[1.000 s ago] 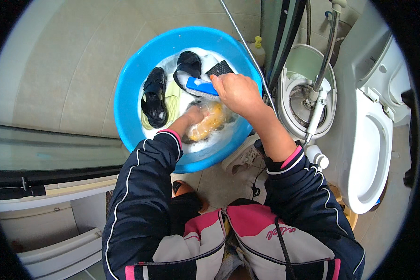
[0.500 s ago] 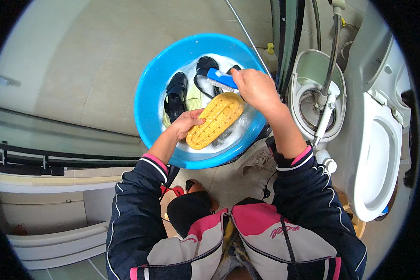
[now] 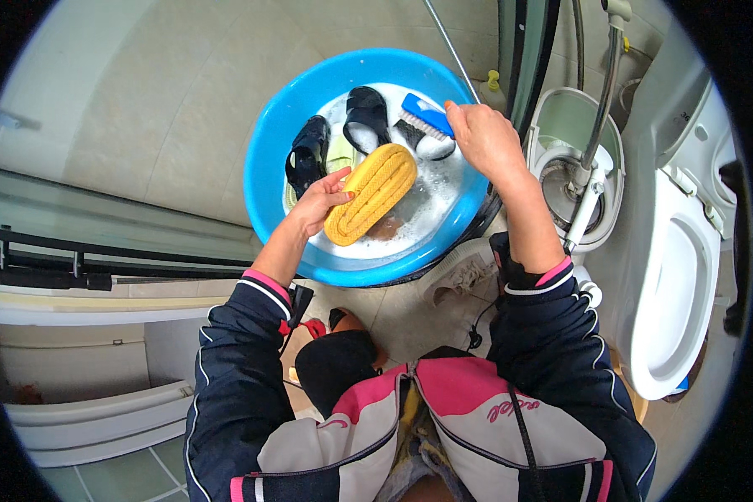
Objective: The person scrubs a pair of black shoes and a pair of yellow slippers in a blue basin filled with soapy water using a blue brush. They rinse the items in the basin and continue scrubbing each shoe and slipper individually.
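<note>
My left hand (image 3: 316,203) grips the edge of a yellow slipper (image 3: 371,194), its ridged oval sole facing up, above a blue basin (image 3: 263,171) of foamy water. A blue scrubbing brush (image 3: 427,115) with pale bristles is in my right hand (image 3: 487,140), held by its end. The brush is up and to the right of the slipper, apart from it. Behind the slipper, a black sandal (image 3: 308,153) leans at the basin's left and another black sandal (image 3: 366,115) lies at the far side. A pale green item (image 3: 340,155) shows between them.
A small washing tub (image 3: 573,109) and a toilet (image 3: 673,276) stand on the right, with a shower hose (image 3: 602,92) between. A metal pole (image 3: 450,38) rises behind the basin. Left are curved glass door rails (image 3: 92,274). A pale shoe (image 3: 456,280) lies below the basin.
The brush has moved away from the slipper, up and right. The slipper is tilted differently, and its sole shows ridges more than the dotted pattern seen before.
</note>
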A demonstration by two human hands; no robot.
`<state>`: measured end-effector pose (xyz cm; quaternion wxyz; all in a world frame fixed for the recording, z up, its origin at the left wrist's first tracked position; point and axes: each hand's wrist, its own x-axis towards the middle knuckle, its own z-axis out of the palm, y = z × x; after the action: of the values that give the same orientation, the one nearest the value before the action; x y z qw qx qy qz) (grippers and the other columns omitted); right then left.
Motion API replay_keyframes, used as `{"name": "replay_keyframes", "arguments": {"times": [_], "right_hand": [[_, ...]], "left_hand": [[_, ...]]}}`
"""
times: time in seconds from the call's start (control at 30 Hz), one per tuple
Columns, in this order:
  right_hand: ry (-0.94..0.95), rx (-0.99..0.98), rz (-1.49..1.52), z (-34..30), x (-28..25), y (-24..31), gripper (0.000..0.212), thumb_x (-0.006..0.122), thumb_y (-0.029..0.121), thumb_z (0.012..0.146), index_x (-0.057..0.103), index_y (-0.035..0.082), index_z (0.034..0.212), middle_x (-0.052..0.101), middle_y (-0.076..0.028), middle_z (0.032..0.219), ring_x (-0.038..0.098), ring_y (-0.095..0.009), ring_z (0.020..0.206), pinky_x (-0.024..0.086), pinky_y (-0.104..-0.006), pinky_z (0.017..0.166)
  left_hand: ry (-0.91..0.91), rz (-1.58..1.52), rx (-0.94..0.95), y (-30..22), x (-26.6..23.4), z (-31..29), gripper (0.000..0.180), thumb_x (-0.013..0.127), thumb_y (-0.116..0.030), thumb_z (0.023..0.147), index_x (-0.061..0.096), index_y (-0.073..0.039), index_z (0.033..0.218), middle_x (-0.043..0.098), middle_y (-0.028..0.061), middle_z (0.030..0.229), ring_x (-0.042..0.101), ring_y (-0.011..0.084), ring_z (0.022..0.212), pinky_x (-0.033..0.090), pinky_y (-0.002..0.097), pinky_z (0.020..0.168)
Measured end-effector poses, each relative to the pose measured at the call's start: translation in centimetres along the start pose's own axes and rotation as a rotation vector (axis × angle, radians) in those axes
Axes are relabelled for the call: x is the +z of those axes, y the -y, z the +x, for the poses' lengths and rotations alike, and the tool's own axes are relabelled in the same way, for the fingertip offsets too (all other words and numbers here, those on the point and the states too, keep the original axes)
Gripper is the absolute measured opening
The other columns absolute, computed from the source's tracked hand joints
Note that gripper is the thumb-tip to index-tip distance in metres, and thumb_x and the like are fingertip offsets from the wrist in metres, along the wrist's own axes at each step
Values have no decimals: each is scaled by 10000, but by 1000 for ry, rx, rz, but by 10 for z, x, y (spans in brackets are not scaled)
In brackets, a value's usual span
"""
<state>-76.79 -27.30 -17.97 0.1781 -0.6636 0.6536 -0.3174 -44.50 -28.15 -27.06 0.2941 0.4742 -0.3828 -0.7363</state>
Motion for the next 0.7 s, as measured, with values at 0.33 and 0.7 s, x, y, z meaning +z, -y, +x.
{"name": "replay_keyframes", "arguments": {"times": [0.33,0.7], "right_hand": [[36,6,61,2,5,5,580,457,540,908,663,9,797,625,-244,756,613,-421,796,474,-471,715],[63,-24,-44,6,13,2,556,480,510,900,689,5,790,644,-245,759,639,-402,760,505,-478,702]], "left_hand": [[118,1603,-12,52,25,32,1062,737,-250,705,38,-14,1469,535,334,1155,541,417,1088,426,408,941],[215,1735,-201,66,29,101,1152,679,-77,698,-160,-318,1450,622,268,1024,626,390,955,483,444,831]]}}
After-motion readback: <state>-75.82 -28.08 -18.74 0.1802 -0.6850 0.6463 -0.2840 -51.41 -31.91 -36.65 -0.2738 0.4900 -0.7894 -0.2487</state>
